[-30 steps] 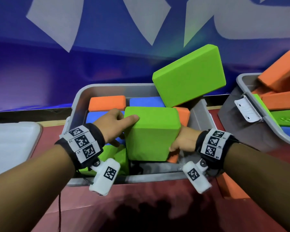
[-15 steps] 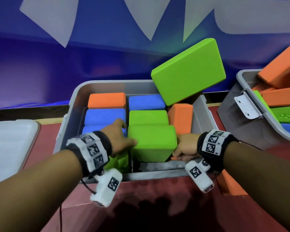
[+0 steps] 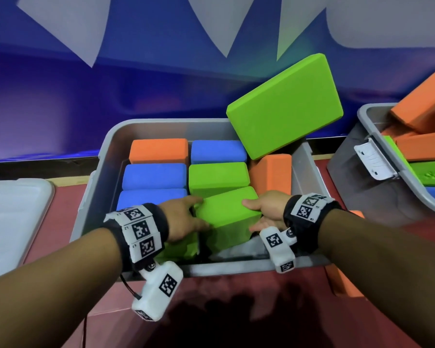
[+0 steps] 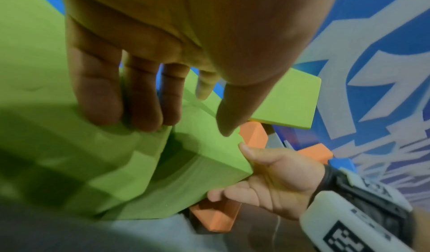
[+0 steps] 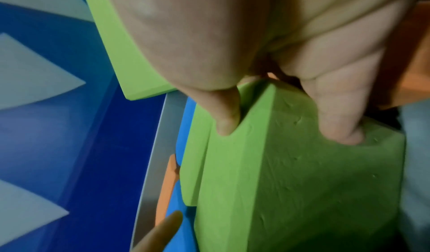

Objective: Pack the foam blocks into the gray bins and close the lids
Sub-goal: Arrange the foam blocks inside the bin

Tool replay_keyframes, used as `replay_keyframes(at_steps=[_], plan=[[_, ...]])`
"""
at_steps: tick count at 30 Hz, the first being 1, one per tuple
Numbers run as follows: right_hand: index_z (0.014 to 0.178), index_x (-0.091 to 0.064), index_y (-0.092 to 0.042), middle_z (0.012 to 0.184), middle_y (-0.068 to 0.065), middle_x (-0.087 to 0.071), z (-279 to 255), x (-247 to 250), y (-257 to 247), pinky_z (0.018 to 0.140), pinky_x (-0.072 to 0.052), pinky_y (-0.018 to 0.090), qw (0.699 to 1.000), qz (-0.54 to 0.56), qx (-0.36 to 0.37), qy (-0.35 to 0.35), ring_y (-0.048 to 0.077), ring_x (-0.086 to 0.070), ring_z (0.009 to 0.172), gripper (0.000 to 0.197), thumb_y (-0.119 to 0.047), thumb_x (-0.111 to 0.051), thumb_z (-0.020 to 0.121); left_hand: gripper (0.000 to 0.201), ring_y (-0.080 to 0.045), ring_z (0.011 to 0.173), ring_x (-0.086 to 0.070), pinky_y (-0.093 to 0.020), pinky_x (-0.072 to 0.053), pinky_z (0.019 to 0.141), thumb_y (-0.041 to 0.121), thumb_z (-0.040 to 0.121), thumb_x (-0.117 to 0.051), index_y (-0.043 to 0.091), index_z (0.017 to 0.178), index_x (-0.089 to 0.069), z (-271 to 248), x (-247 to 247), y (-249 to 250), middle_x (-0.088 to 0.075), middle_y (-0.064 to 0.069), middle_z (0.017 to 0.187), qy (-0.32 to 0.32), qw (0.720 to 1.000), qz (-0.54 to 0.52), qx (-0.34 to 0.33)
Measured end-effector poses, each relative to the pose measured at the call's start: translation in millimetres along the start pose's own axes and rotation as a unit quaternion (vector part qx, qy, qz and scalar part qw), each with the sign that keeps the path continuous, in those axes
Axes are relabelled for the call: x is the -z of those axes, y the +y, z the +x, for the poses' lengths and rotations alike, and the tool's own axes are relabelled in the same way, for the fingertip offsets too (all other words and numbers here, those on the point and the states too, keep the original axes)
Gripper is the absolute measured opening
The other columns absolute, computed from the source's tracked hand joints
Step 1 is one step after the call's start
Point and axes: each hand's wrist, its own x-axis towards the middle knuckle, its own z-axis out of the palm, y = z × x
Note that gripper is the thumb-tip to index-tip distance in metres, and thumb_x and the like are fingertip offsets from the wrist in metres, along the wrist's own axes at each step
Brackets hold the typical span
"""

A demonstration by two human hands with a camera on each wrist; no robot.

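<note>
Gray bins: two. One gray bin (image 3: 106, 156) sits at the middle of the red table (image 3: 236, 292); a second gray bin (image 3: 367, 116) stands tilted at the table's right edge, with a white latch (image 3: 373, 159) on its near rim.
Blocks in middle bin, top layer: two orange, three blue, two green, plus one large green block (image 3: 284, 104) leaning on the far right corner and sticking out above the rim.
Orange: one orange block (image 3: 158, 150) at the far left corner, one upright orange block (image 3: 271, 172) along the right wall.
Blue: one blue block (image 3: 217, 151) at the far wall, two stacked toward the near side in the left column (image 3: 153, 175).
Held item: green block (image 3: 226, 214), tilted, at the bin's near side, just beside a second green block (image 3: 217, 175) behind it.
Lower layer: more green foam (image 3: 181, 247) under the left wrist; count cannot be told.
Left hand (image 3: 183, 219): fingers straight, pressed flat on the held block's left face.
Right hand (image 3: 266, 209): thumb on top, fingers curled under the right end, gripping it.
Second bin contents: at least three orange, one green, one blue; partly cut off.
Outside the bins: an orange block (image 3: 342, 282) on the table by the middle bin's near right corner.
White lid (image 3: 13, 214): one, at the table's left edge.
Writing: square coded markers on both wristbands; small characters unreadable. Large white shapes on the blue backdrop (image 3: 60, 101), not legible.
</note>
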Motion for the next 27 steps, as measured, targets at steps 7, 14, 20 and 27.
replay_keyframes(at_steps=[7, 14, 20, 27], plan=[[0.138, -0.035, -0.003, 0.125, 0.027, -0.055, 3.0, -14.8, -0.1, 0.092, -0.051, 0.056, 0.997, 0.077, 0.016, -0.016, 0.041, -0.068, 0.099, 0.055, -0.036, -0.055, 0.098, 0.082, -0.009, 0.089, -0.06, -0.02, -0.045, 0.078, 0.053, 0.078, -0.07, 0.05, 0.146, -0.025, 1.1, 6.4, -4.2, -0.062, 0.014, 0.101, -0.081, 0.996, -0.004, -0.028], [0.072, -0.059, -0.012, 0.066, 0.005, -0.065, -12.4, 61.2, -63.7, 0.044, -0.041, 0.023, 0.982, 0.001, 0.1, 0.163, 0.02, -0.061, 0.051, 0.034, -0.039, -0.054, 0.092, 0.08, -0.005, 0.065, -0.049, -0.018, -0.036, 0.053, 0.05, 0.082, -0.067, 0.049, 0.148, -0.022, 15.0, 3.7, -8.6, -0.065, 0.0, 0.12, -0.103, 0.995, -0.003, -0.017], [0.124, -0.057, -0.002, 0.097, 0.007, -0.06, 7.2, 144.8, -63.2, 0.074, -0.051, 0.021, 0.873, 0.213, 0.174, 0.403, 0.025, -0.056, 0.087, 0.072, -0.047, -0.071, 0.069, 0.078, -0.004, 0.066, -0.051, -0.017, -0.038, 0.058, 0.048, 0.085, -0.065, 0.047, 0.149, -0.021, 12.2, 2.1, -7.9, -0.061, 0.012, 0.092, -0.092, 0.995, 0.014, -0.037], [0.125, -0.053, -0.006, 0.114, 0.002, -0.065, 20.5, 116.8, -67.6, 0.095, -0.048, 0.035, 0.885, 0.257, 0.226, 0.315, 0.02, -0.062, 0.1, 0.079, -0.043, -0.084, 0.062, 0.081, -0.005, 0.065, -0.056, -0.021, -0.046, 0.065, 0.041, 0.083, -0.07, 0.044, 0.149, -0.023, 8.6, 1.6, -11.3, -0.06, 0.012, 0.079, -0.082, 0.995, -0.038, -0.04]])
